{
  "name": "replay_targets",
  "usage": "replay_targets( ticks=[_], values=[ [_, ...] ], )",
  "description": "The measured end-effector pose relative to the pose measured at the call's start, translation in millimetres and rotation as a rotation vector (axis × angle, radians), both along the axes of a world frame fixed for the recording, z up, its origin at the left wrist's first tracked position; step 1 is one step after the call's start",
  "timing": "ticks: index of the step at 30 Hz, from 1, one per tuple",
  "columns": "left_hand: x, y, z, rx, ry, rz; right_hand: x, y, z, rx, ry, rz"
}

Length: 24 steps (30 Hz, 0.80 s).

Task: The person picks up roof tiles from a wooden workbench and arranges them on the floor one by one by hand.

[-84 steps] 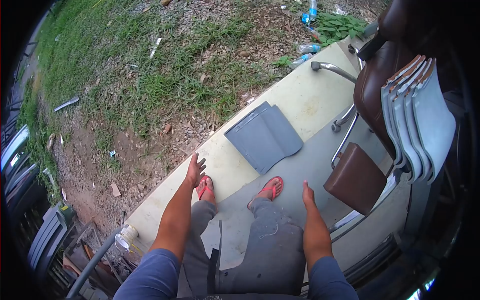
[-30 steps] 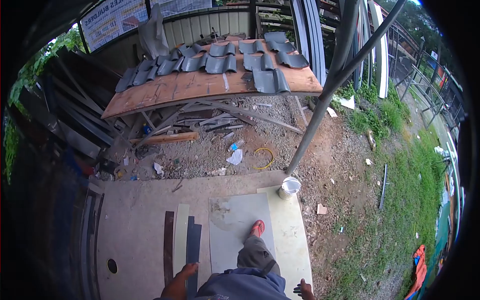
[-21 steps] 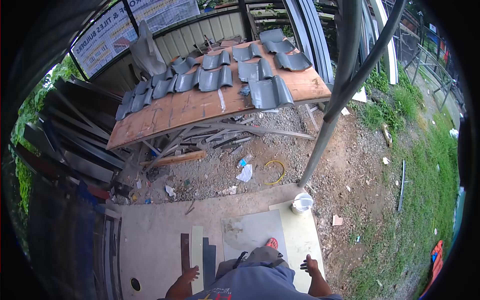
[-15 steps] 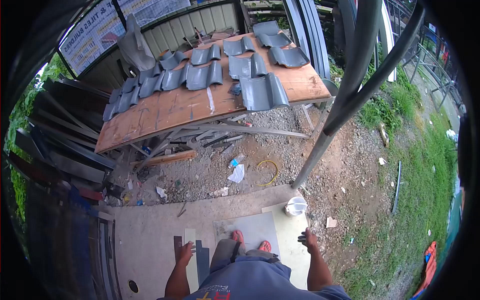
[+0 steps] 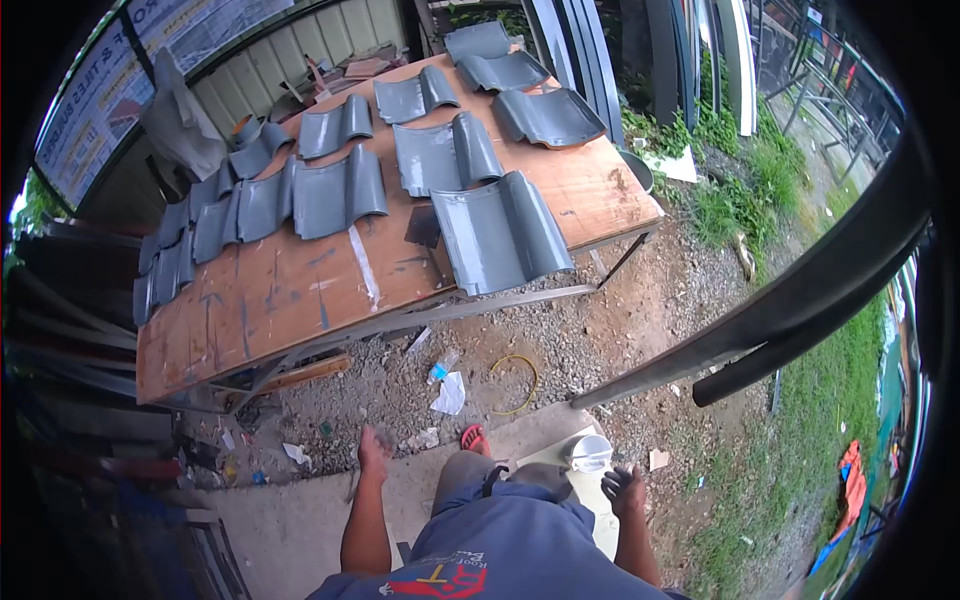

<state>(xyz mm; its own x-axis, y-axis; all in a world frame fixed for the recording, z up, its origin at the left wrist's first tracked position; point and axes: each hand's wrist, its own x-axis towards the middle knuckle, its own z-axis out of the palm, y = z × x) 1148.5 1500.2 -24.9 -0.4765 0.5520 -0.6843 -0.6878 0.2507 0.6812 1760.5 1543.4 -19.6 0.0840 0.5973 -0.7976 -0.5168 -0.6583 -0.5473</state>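
Observation:
My left hand [image 5: 376, 450] is lifted over the concrete slab [image 5: 300, 510], holding nothing. Its fingers are somewhat blurred but look stretched out. My right hand [image 5: 624, 490], with dark-stained fingers spread, is empty too and is nearest to a white bucket [image 5: 590, 453]; whether it touches the bucket is not visible. Grey glossy roof tiles [image 5: 500, 232] lie in rows on a wooden table [image 5: 270, 335] in front of me. The closest tile overhangs the table's front edge. Beside it on the tabletop is a small dark flat piece [image 5: 423, 227].
A slanting metal post [image 5: 760, 320] crosses on the right. Gravel [image 5: 560, 350] with a yellow loop [image 5: 535, 385], a plastic bottle [image 5: 440, 370] and white scrap [image 5: 450, 394] lies between slab and table. Metal lengths [image 5: 70, 330] are stacked at left; grass [image 5: 740, 530] grows at right.
I have stepped forward, so the table and tiles appear nearer and larger. The bucket is now closer to my legs. My left hand has swung forward, and both hands remain empty.

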Motion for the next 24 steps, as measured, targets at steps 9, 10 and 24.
replay_targets(
  ticks=[9,10,24],
  values=[
    [-65,442,144,0.298,0.314,-0.458,-179,293,72,0.307,0.245,-0.027],
    [-63,470,149,0.294,0.329,-0.470,-191,326,59,0.339,0.260,-0.077],
    [-85,656,122,0.165,0.305,-0.530,-243,525,38,0.215,0.358,-0.302]
  ],
)
